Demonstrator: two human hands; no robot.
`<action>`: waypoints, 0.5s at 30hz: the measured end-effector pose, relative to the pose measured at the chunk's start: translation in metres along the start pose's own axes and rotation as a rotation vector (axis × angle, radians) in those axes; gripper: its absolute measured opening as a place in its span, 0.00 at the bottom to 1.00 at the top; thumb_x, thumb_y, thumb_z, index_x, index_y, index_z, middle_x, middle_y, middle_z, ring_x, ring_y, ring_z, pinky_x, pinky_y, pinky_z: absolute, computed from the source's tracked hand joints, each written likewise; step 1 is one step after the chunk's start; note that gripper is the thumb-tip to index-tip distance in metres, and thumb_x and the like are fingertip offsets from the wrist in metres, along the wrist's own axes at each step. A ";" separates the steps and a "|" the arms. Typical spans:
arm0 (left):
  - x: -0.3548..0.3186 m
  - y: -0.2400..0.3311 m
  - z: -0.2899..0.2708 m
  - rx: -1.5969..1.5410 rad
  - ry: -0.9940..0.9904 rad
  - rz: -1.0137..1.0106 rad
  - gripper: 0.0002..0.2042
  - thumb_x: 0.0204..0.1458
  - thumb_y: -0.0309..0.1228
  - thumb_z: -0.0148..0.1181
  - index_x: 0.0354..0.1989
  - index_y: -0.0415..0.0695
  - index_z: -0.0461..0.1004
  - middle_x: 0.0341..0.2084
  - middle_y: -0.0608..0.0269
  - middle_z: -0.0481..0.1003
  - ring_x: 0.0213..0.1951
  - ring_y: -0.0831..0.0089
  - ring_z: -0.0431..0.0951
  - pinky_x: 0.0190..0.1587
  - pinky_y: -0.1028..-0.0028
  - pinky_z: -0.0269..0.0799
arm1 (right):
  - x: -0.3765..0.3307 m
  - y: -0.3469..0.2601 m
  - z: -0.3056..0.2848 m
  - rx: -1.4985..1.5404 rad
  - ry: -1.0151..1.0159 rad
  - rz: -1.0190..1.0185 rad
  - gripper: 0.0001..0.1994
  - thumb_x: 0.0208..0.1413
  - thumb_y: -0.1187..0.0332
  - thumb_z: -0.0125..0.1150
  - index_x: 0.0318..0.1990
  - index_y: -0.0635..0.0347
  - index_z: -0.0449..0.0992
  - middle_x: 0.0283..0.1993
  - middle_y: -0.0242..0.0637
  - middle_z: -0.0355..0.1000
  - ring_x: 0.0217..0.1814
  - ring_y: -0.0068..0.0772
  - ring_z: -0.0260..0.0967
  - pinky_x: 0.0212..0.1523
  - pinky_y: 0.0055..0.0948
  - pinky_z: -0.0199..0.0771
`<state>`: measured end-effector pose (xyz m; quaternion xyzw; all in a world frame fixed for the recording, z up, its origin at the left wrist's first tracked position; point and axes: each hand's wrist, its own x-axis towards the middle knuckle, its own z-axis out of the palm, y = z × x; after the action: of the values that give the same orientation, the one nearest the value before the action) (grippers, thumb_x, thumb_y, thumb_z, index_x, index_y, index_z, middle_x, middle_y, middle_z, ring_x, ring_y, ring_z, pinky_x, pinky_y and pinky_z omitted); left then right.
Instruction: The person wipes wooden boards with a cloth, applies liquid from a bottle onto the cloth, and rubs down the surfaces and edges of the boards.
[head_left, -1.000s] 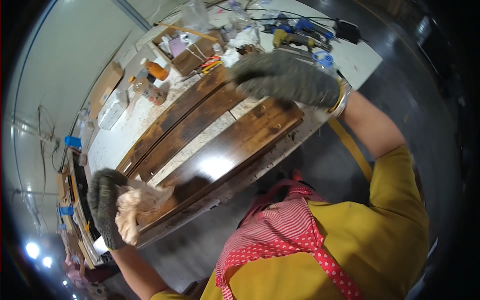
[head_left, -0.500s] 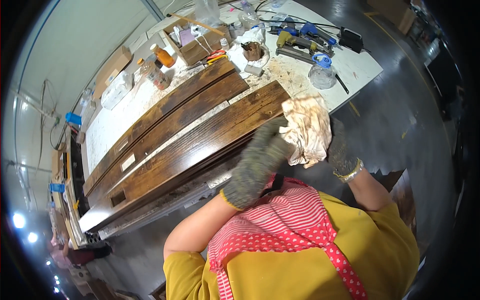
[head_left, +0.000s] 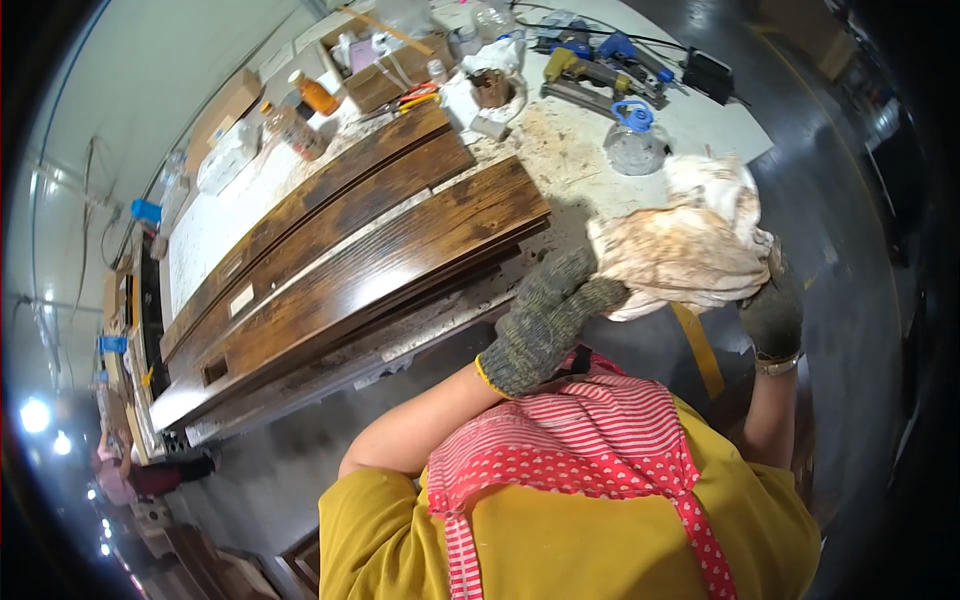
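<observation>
A crumpled white rag [head_left: 680,250] with brown stains is stretched between my two gloved hands, at the table's near right corner. My left hand [head_left: 555,305], in a grey-green knit glove, grips the rag's left edge. On its other side my right hand [head_left: 773,312], gloved too and with a band at the wrist, is closed on the rag's right end. Left of the rag lie dark-stained wooden boards with a glossy finish; the nearest board [head_left: 400,255] has a rectangular cutout near its left end. Behind it lies another grooved board [head_left: 330,215].
On the white table [head_left: 590,190] stand a clear jug with blue cap [head_left: 636,145], nail guns [head_left: 590,75], a brown-stained cup [head_left: 491,88], an open cardboard box [head_left: 385,75] and bottles [head_left: 292,130]. A person [head_left: 125,470] is at the far left.
The rag has spread out wider and shifted right. My right hand has moved right and slightly down, away from my left, which has moved slightly right. The whole view has shifted a little.
</observation>
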<state>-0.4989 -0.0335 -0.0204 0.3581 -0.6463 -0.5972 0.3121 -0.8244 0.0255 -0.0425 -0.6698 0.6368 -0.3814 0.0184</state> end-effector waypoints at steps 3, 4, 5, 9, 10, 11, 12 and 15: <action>0.020 -0.020 0.002 0.666 -0.059 0.499 0.11 0.57 0.26 0.54 0.46 0.39 0.76 0.43 0.54 0.77 0.42 0.67 0.78 0.46 0.69 0.73 | 0.000 0.025 0.000 0.710 -0.235 0.654 0.16 0.65 0.67 0.50 0.55 0.65 0.71 0.53 0.39 0.71 0.54 0.30 0.67 0.54 0.31 0.69; 0.040 0.004 0.009 0.713 -0.503 0.082 0.10 0.54 0.27 0.56 0.44 0.42 0.77 0.44 0.54 0.76 0.43 0.65 0.77 0.45 0.69 0.73 | 0.001 0.016 0.000 0.729 -0.279 0.631 0.16 0.65 0.67 0.50 0.55 0.65 0.71 0.53 0.39 0.71 0.54 0.30 0.67 0.54 0.31 0.69; 0.037 -0.024 0.020 0.627 -0.345 0.326 0.11 0.52 0.28 0.57 0.44 0.44 0.77 0.44 0.56 0.76 0.46 0.67 0.76 0.45 0.70 0.73 | 0.005 0.000 -0.010 0.802 -0.257 0.479 0.20 0.63 0.64 0.53 0.59 0.65 0.68 0.57 0.39 0.69 0.57 0.31 0.66 0.57 0.32 0.67; 0.044 -0.008 0.053 0.548 -0.087 0.635 0.13 0.48 0.31 0.61 0.43 0.45 0.76 0.39 0.59 0.76 0.41 0.62 0.77 0.44 0.67 0.73 | 0.011 -0.035 0.008 0.707 -0.258 0.096 0.35 0.59 0.53 0.56 0.68 0.63 0.56 0.66 0.40 0.60 0.65 0.37 0.60 0.65 0.37 0.60; 0.050 0.000 0.054 0.303 -0.235 0.347 0.12 0.48 0.30 0.61 0.43 0.45 0.76 0.38 0.58 0.76 0.39 0.62 0.78 0.43 0.68 0.74 | -0.003 0.058 -0.005 0.404 -0.710 -0.068 0.44 0.54 0.46 0.58 0.71 0.63 0.50 0.69 0.45 0.56 0.68 0.44 0.58 0.69 0.40 0.53; 0.050 0.005 0.059 0.307 -0.238 0.347 0.12 0.48 0.30 0.61 0.43 0.45 0.76 0.38 0.58 0.76 0.39 0.62 0.78 0.43 0.68 0.74 | -0.018 0.056 0.007 0.278 -0.774 -0.126 0.44 0.53 0.45 0.59 0.70 0.63 0.51 0.70 0.46 0.54 0.69 0.47 0.57 0.70 0.40 0.51; 0.048 0.009 0.061 0.473 -0.041 0.652 0.11 0.52 0.30 0.58 0.43 0.44 0.76 0.37 0.57 0.77 0.37 0.63 0.78 0.41 0.69 0.74 | -0.031 0.051 0.026 0.152 -0.832 -0.177 0.45 0.52 0.43 0.60 0.69 0.64 0.52 0.71 0.47 0.53 0.69 0.49 0.55 0.71 0.40 0.49; 0.030 0.032 0.055 0.125 0.066 0.625 0.09 0.58 0.32 0.54 0.43 0.43 0.75 0.34 0.55 0.76 0.35 0.65 0.77 0.38 0.71 0.73 | -0.077 0.044 0.091 -0.302 -0.614 -0.764 0.47 0.48 0.44 0.64 0.69 0.64 0.53 0.72 0.47 0.49 0.70 0.50 0.54 0.69 0.40 0.54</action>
<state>-0.5641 -0.0269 0.0058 0.1798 -0.7499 -0.4196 0.4788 -0.8050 0.0417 -0.1667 -0.9312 0.3596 -0.0503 -0.0329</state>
